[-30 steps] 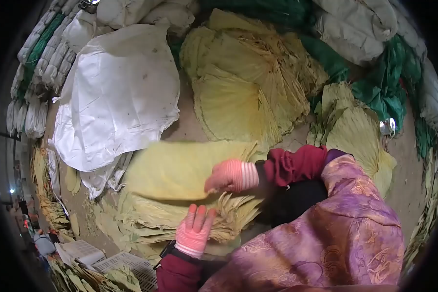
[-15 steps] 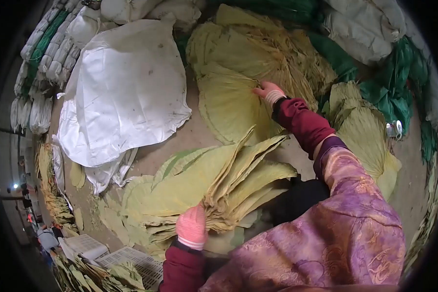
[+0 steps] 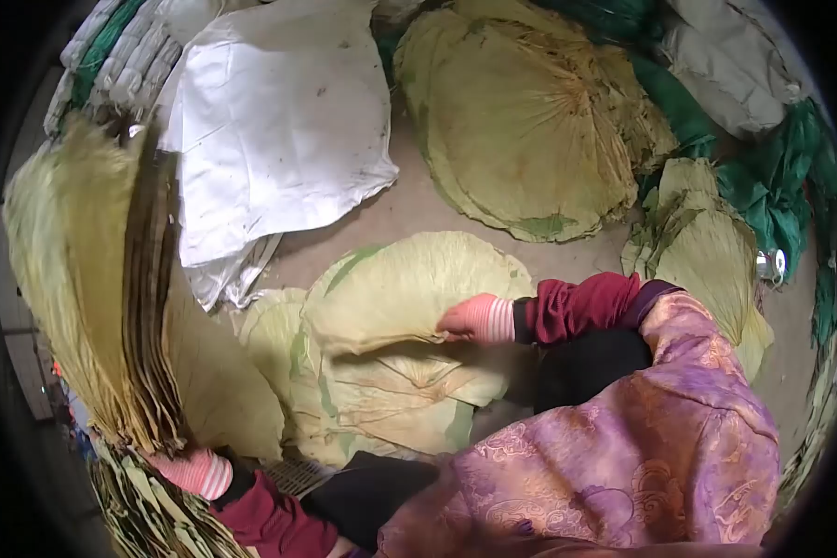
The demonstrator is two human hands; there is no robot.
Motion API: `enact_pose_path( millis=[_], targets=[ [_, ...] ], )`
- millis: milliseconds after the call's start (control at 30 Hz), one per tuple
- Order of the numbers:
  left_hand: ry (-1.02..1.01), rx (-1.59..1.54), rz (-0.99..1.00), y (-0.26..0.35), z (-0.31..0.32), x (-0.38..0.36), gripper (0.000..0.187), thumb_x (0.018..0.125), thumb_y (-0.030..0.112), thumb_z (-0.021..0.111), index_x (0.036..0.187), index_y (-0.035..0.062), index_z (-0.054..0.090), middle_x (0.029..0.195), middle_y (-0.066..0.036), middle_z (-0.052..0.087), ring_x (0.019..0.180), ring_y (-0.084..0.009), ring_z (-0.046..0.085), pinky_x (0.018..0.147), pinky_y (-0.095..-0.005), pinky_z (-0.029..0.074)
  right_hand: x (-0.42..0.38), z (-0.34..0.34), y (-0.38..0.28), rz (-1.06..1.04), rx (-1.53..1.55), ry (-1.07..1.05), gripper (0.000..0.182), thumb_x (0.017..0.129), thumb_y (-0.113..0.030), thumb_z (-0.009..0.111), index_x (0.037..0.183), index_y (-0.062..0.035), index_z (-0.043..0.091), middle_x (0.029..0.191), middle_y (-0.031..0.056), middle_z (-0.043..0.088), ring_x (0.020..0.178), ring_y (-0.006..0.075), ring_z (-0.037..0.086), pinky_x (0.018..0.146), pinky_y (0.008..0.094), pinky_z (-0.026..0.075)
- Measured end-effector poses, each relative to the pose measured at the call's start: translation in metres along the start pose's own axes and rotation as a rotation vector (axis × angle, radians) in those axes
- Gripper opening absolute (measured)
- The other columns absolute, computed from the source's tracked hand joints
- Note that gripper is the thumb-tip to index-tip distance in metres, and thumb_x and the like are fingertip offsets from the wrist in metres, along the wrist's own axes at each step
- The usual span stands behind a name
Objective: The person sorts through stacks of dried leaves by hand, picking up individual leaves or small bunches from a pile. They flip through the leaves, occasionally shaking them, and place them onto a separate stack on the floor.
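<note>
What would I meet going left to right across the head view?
Fanned leaf bundle gripped by the left hand → white sheet → large round leaf pile → crumpled green cloth at far right.

Sack (image 3: 279, 121): on the floor (image 3: 353, 232), far left
Big pile (image 3: 521, 130): far edge, right of the sack
Small pile (image 3: 697, 242): right side, just before the netting (image 3: 777, 200)
Middle leaves (image 3: 391, 400): before the big pile
Right hand (image 3: 479, 321): on the middle leaves
Bundle (image 3: 93, 298): in the left hand (image 3: 195, 472), near left
</note>
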State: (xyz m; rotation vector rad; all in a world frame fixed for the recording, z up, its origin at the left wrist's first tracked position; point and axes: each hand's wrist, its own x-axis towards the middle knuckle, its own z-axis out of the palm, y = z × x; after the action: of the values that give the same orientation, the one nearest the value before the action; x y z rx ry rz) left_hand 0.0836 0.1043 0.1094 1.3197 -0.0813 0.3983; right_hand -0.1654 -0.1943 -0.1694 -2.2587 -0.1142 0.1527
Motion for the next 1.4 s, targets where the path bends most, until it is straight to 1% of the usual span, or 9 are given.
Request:
enact_pose_path(
  millis=[200,300,433,500,733,900,1067,1100,1400],
  targets=[
    [0.155,-0.178,-0.175,-0.018,-0.021,0.015,0.048,0.089,0.023,0.051,0.133,0.005,0.04,0.135,-0.015,0.042,0.119,-0.0324,0.043,0.102,-0.0456,0.037,0.008,0.037,0.038,0.23,0.919,0.328,0.033,0.086,-0.017,0.059,0.119,-0.0205,0.057,0.093,0.0055,0.065,0.084,0.0188,0.061,0.074,0.0303,0.048],
    [0.025,0.055,-0.034,-0.035,-0.018,0.0,0.049,0.089,0.022,0.051,0.134,0.0042,0.038,0.135,-0.014,0.042,0.118,-0.0317,0.044,0.101,-0.0443,0.037,0.008,-0.054,0.095,0.139,0.231,0.674,0.031,0.085,-0.011,0.06,0.116,-0.0056,0.059,0.096,0.006,0.065,0.086,0.015,0.06,0.078,0.029,0.048],
    [0.153,-0.279,-0.384,-0.043,-0.014,0.006,0.041,0.091,0.013,0.045,0.132,0.0044,0.041,0.133,-0.013,0.045,0.116,-0.0273,0.047,0.099,-0.0404,0.04,-0.024,-0.152,0.158,0.118,1.001,1.094,0.044,0.074,0.011,0.052,0.115,-0.0035,0.058,0.109,0.0041,0.061,0.097,0.0117,0.052,0.086,0.0231,0.039],
    [-0.166,0.24,-0.016,-0.058,-0.026,0.002,0.04,0.092,0.012,0.043,0.131,0.0051,0.042,0.133,-0.012,0.045,0.116,-0.027,0.047,0.098,-0.0405,0.041,-0.036,-0.176,0.179,0.098,1.041,1.229,0.027,0.08,0.003,0.057,0.105,-0.0057,0.065,0.104,0.0014,0.063,0.085,0.0084,0.053,0.077,0.0178,0.035],
    [0.034,-0.243,-0.177,-0.033,-0.009,0.013,0.043,0.09,0.019,0.049,0.13,0.005,0.044,0.133,-0.013,0.045,0.117,-0.0303,0.046,0.096,-0.0444,0.043,-0.044,-0.176,0.125,0.026,0.201,1.163,0.04,0.077,0.012,0.049,0.111,-0.0052,0.06,0.108,0.0056,0.063,0.096,0.0168,0.057,0.081,0.0254,0.042],
    [0.083,-0.163,-0.122,-0.035,-0.026,0.019,0.045,0.089,0.023,0.051,0.128,0.0032,0.045,0.131,-0.016,0.045,0.118,-0.0329,0.045,0.1,-0.0487,0.039,-0.029,-0.175,0.071,0.059,-0.353,0.767,0.036,0.084,0.003,0.049,0.116,-0.0104,0.057,0.112,0.0106,0.059,0.095,0.0225,0.061,0.082,0.0291,0.049],
    [0.07,-0.282,-0.155,-0.029,-0.02,0.015,0.044,0.088,0.022,0.054,0.127,0.0045,0.046,0.133,-0.014,0.045,0.12,-0.033,0.043,0.1,-0.0513,0.036,-0.004,-0.138,-0.004,0.072,0.03,0.352,0.05,0.08,-0.005,0.05,0.129,-0.0148,0.044,0.112,0.0139,0.054,0.084,0.0293,0.06,0.07,0.035,0.051],
    [0.096,-0.259,-0.14,-0.03,-0.016,0.012,0.044,0.088,0.022,0.054,0.128,0.0048,0.047,0.133,-0.013,0.045,0.12,-0.0327,0.043,0.1,-0.0511,0.036,-0.001,-0.119,-0.01,-0.274,-0.268,0.388,0.049,0.08,-0.007,0.052,0.128,-0.0121,0.044,0.112,0.0133,0.053,0.086,0.0302,0.06,0.071,0.0355,0.051],
    [0.129,-0.171,-0.221,-0.027,0.032,-0.03,0.04,0.093,0.022,0.042,0.128,0.0055,0.046,0.132,-0.013,0.046,0.116,-0.0295,0.047,0.097,-0.0426,0.041,0.01,0.011,0.02,-0.196,0.144,-0.053,0.026,0.077,-0.012,0.058,0.103,-0.0076,0.058,0.097,0.0118,0.06,0.086,0.0325,0.059,0.072,0.0368,0.049]
  ],
)
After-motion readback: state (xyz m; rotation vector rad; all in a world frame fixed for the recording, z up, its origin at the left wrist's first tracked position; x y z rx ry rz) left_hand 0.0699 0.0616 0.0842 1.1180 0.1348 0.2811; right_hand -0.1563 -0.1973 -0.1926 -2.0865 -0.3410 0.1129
